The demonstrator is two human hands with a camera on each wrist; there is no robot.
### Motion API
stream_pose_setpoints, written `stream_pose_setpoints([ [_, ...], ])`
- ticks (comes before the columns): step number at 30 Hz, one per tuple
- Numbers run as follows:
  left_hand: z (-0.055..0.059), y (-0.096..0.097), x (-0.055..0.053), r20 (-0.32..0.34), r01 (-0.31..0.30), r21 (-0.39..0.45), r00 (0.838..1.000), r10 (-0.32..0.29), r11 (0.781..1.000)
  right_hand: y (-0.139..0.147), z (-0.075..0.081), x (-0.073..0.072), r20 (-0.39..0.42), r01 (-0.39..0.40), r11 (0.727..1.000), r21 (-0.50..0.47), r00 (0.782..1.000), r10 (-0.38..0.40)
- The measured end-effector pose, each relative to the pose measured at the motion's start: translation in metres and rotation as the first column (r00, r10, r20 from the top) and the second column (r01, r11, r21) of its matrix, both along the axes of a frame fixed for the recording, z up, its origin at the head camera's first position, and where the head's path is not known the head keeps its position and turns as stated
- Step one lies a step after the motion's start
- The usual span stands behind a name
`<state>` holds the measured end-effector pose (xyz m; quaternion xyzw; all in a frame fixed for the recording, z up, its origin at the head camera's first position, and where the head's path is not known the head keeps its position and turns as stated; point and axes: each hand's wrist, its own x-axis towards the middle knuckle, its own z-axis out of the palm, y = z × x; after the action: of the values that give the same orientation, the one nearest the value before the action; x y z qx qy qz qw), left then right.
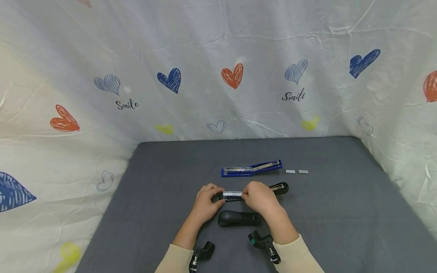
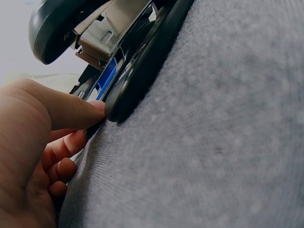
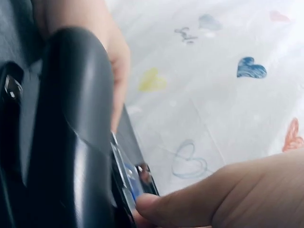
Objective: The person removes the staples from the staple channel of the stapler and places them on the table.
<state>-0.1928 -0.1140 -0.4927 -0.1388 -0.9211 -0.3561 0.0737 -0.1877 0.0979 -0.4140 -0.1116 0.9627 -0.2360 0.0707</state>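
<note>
An opened black stapler [image 1: 233, 198] lies between the two hands, its top arm [image 1: 280, 188] swung out to the right and silver metal showing in its rail. At its left end my left hand [image 1: 206, 204] pinches it between thumb and fingers; the left thumb [image 2: 90, 110] shows close up in the left wrist view. My right hand [image 1: 260, 197] has curled fingers pinching at the middle of the rail, covering part of it. I cannot tell whether staples are between these fingertips. A second black stapler [image 1: 238, 218], folded closed, lies just in front and fills much of the right wrist view.
Behind the hands lies an opened blue stapler [image 1: 239, 172]. Two small silver staple strips [image 1: 290, 171] [image 1: 303, 171] lie to its right. All of it is on a grey cloth-covered table [image 1: 164, 170], with a white heart-print curtain [image 1: 198, 45] round the back and sides.
</note>
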Motion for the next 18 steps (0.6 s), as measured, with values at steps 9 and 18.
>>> stream_pose_setpoints([
  [9, -0.0008, 0.0006, -0.0008, -0.003, 0.007, 0.008, 1.000, -0.007, 1.000, -0.0051, -0.0052, -0.0030, 0.037, 0.137, 0.990, -0.047, 0.990, -0.135],
  [18, -0.0021, -0.0001, -0.0014, -0.014, 0.011, 0.022, 1.000, -0.010, 1.000, -0.0091, -0.0096, -0.0069, 0.024, 0.165, 0.960, -0.226, 0.986, -0.163],
])
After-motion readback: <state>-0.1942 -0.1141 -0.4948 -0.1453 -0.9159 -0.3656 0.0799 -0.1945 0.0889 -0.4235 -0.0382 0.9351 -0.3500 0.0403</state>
